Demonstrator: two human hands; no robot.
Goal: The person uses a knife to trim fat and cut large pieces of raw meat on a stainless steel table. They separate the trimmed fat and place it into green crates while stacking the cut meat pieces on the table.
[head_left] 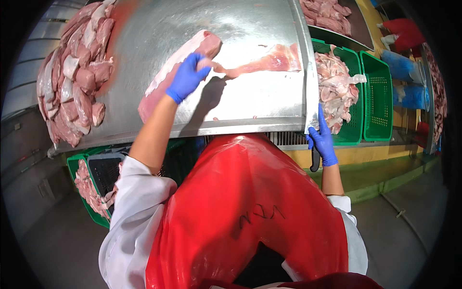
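Note:
On the steel table [243, 103] a long pale-pink loin of meat [166, 72] lies slantwise. My left hand [186, 79], in a blue glove, is over the loin, its thumb and fingers closed on the narrow end of a thin strip of meat trim [267, 60]. That strip stretches right across the table toward its raised edge. My right hand [323, 144], also gloved in blue, grips a knife [315, 160] by its black handle. The blade points away from me along the table's right rim, with a finger extended beside it.
Several meat pieces [79, 77] are heaped at the table's left. Beyond the right rim stand a green crate [355, 123] of pale trimmings and another green crate [376, 96]. More meat [327, 17] sits in a far-right tray. Lower left, a green crate [98, 217] holds scraps.

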